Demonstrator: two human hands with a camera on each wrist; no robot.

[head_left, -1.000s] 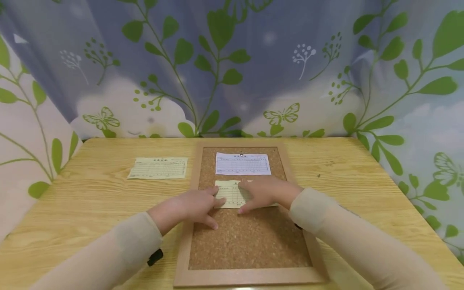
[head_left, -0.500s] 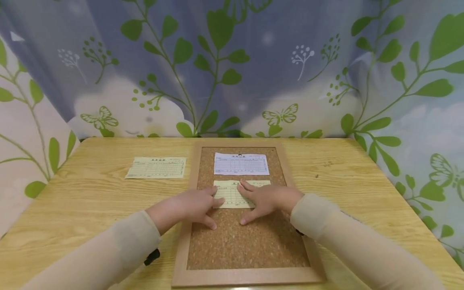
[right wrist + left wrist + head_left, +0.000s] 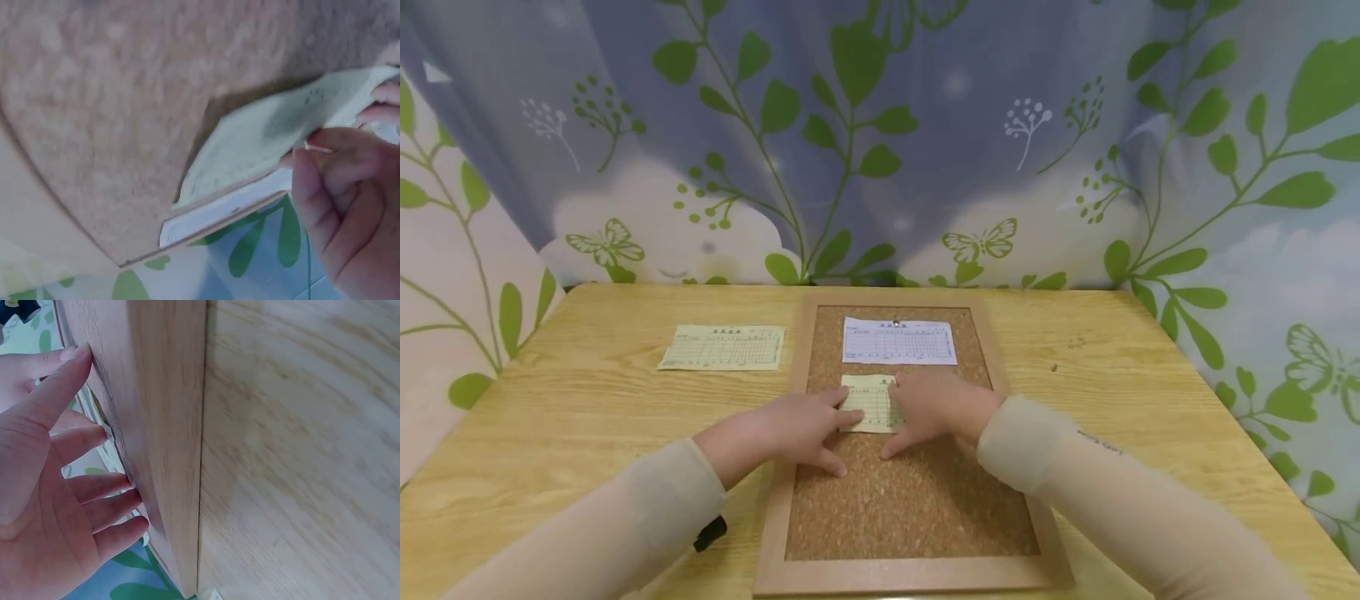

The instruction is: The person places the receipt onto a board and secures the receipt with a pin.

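A pale yellow printed slip (image 3: pixel 868 408) lies on the framed corkboard (image 3: pixel 910 517), below a white slip (image 3: pixel 898 342) that bears a metal pushpin (image 3: pixel 897 322) at its top edge. My left hand (image 3: pixel 808 429) rests across the board's left side, fingers spread, with fingertips on the yellow slip's left end. My right hand (image 3: pixel 936 408) is over the slip's right part and hides it in the head view. In the right wrist view, the right hand's fingers (image 3: pixel 362 194) bend loosely at the slip's upper edge; I see nothing pinched between them.
Another yellow slip (image 3: pixel 722 347) lies on the wooden table (image 3: pixel 1112 392), left of the board. The board's wooden frame (image 3: pixel 917 575) stands slightly above the tabletop. A curtain (image 3: pixel 970 167) printed with leaves and butterflies hangs behind the table.
My right hand first lifted its fingers a little and bared the yellow slip's right end, then moved left over it again. My left hand stays nearly in place.
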